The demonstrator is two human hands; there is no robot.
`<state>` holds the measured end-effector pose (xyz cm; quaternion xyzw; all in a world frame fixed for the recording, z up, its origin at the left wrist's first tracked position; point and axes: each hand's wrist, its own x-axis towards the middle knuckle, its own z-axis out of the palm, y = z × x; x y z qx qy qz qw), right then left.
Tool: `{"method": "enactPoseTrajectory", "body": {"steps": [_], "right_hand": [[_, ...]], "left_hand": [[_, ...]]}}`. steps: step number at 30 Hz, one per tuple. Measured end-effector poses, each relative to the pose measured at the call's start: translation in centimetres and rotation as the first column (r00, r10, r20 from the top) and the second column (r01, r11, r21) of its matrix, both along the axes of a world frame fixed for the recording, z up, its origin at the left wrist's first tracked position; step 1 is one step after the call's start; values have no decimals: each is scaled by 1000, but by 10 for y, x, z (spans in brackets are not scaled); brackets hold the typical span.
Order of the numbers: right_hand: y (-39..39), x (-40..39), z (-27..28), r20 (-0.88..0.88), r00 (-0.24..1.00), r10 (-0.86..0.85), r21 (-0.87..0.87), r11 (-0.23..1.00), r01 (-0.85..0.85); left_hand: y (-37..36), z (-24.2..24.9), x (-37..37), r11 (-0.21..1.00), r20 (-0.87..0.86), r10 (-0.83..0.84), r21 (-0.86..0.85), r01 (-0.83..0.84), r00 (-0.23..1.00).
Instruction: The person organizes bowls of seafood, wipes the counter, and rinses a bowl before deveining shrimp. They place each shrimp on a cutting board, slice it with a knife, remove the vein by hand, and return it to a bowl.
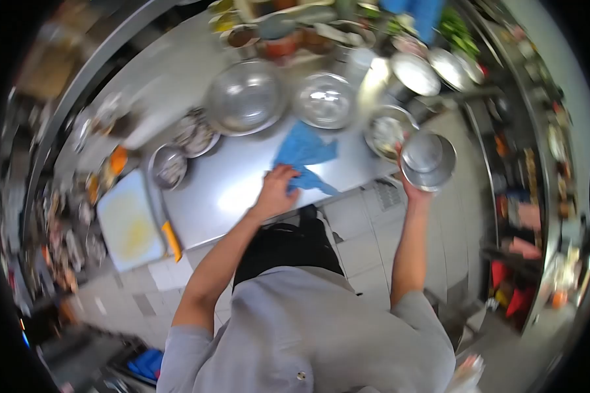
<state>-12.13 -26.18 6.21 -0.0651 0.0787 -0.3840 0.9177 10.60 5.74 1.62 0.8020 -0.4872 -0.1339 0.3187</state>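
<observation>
My left hand (pixel 275 190) presses on a blue cloth (pixel 303 154) that lies on the steel counter (pixel 236 183). The fingers grip the cloth's near edge. My right hand (pixel 410 187) holds a round steel pot (pixel 428 161) up at the counter's right end, past its edge and over the tiled floor. Just behind the pot sits a small steel bowl (pixel 387 130) with something pale in it.
Two large steel bowls (pixel 246 97) (pixel 323 99) stand behind the cloth. Smaller bowls (pixel 169 165) sit to the left, beside a white cutting board (pixel 130 221). Pots (pixel 414 73) and food containers crowd the back. Shelves line the right side.
</observation>
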Motion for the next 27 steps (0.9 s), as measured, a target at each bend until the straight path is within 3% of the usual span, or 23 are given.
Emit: {"method": "enactPoseTrajectory", "body": {"steps": [1, 2, 3, 4, 5, 6, 7, 9, 11, 13, 14, 15, 16, 18, 19, 21, 24, 27], "right_hand": [[5, 5, -15, -101, 993, 60, 15, 998, -59], [13, 14, -34, -198, 971, 135, 30, 991, -131], [41, 32, -27, -79, 963, 257, -27, 965, -260], [65, 46, -28, -74, 933, 353, -48, 933, -357], [88, 59, -30, -72, 893, 445, -73, 890, -449], [106, 72, -44, -188, 849, 493, -60, 857, -511], [128, 85, -52, -268, 778, 568, -45, 800, -599], [178, 110, -55, -406, 634, 658, 9, 697, -717], [221, 129, -48, -519, 504, 690, 85, 628, -773], [234, 136, -89, -743, 450, 495, -182, 497, -848], [231, 139, -71, -915, 276, 296, -192, 284, -939], [235, 141, -63, -936, 348, 62, -331, 186, -925], [240, 141, -60, -887, 431, -168, -446, 61, -893], [241, 140, -60, -446, 663, -602, -672, -265, -692], [240, 139, -67, -352, 621, -700, -632, -312, -710], [241, 137, -88, -124, 511, -850, -536, -376, -756], [255, 137, -101, -114, 420, -901, -503, -312, -806], [260, 151, -138, -108, 258, -960, -537, -163, -828]], "left_hand": [[3, 1, -8, 995, -31, 29, -95, -32, 999], [7, 5, -17, 986, -174, 63, -142, -88, 983], [10, 11, -26, 969, -254, 48, -223, -106, 966], [12, 26, -35, 962, -540, 51, -200, -186, 840], [21, 41, -37, 959, -661, 65, -165, -229, 747], [30, 48, -39, 953, -788, 84, -116, -281, 610], [38, 51, -41, 919, -828, 101, -135, -371, 551], [64, 51, -36, 908, -709, 358, 114, -403, 607], [103, 46, -34, 815, -757, 432, 94, -572, 491], [150, 42, -33, 709, -791, 475, 84, -700, 386], [178, 42, -33, 655, -801, 494, 87, -750, 338], [208, 41, -31, 602, -813, 506, 93, -793, 288], [240, 35, -29, 540, -811, 526, 84, -838, 258], [303, 32, -26, 385, -841, 521, 79, -920, 146], [337, 33, -23, 294, -869, 490, 89, -952, 70], [413, 25, -9, 153, -848, 529, 54, -987, 36], [524, 19, 19, -112, -840, 542, -38, -993, -29], [635, 4, 50, -346, -836, 534, -82, -935, -124]]}}
